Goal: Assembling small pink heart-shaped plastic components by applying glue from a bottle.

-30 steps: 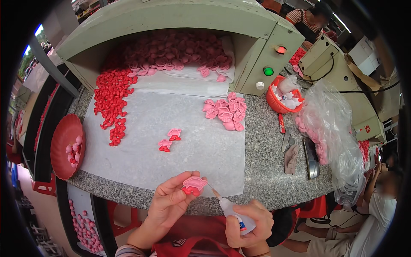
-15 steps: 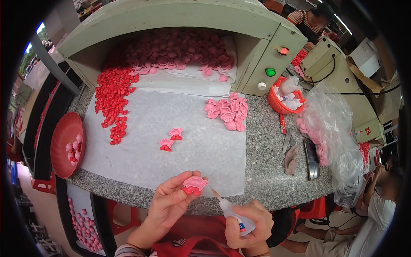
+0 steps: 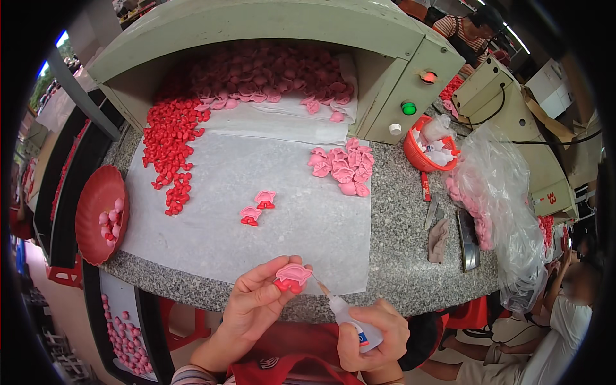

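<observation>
Pinching one pink-and-red piece point(image 3: 293, 277) near the edge of the desk point(image 3: 404, 218), the left hand point(image 3: 256, 299) faced a bottle point(image 3: 342, 309) gripped by the right hand point(image 3: 378, 337); two similar pieces point(image 3: 265, 197) lay joined on the white sheet point(image 3: 192, 240), many red parts point(image 3: 168, 136) and pink parts point(image 3: 341, 165) unjoined.

Room over sheet point(image 3: 321, 234) — between bottle point(image 3: 342, 311) and pink pile point(image 3: 343, 168).

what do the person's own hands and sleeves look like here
The left hand and right hand are both bare, without gloves. A light-and-dark striped fabric sleeve shows on the left forearm at the lower edge; the right one is mostly out of frame. Between the forearms is a red cloth garment with a small pale marking.
</observation>
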Demonstrator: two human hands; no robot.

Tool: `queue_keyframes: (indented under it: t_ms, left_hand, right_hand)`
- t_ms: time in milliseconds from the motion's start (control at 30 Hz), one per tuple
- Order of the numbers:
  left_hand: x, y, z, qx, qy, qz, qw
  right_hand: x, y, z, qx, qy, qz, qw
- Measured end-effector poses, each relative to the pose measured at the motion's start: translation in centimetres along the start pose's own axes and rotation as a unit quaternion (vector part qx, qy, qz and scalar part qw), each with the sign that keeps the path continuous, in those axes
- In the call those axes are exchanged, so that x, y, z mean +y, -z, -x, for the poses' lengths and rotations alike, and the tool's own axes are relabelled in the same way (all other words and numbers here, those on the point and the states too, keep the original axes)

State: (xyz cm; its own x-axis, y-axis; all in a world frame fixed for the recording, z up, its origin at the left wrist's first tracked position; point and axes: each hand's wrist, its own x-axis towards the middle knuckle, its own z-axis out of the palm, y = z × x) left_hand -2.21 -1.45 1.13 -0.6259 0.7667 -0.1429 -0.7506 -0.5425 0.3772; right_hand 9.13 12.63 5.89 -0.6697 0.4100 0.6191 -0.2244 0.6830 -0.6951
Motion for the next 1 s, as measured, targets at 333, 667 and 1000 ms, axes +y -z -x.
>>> queue_keyframes:
  t_ms: [333,667,1000]
  left_hand:
    - [0.00,0.00,0.12,0.012,-0.002,0.000,1.000]
    - [0.01,0.05,0.11,0.017,-0.010,-0.010,1.000]
    - [0.09,0.05,0.15,0.024,-0.016,-0.024,0.999]
  right_hand:
    - [-0.17,-0.18,0.07,-0.004,-0.001,-0.005,1.000]
    - [-0.10,-0.55,0.05,-0.009,0.002,-0.007,1.000]
    - [-0.33,-0.78,-0.07,-0.021,0.029,0.004,0.999]
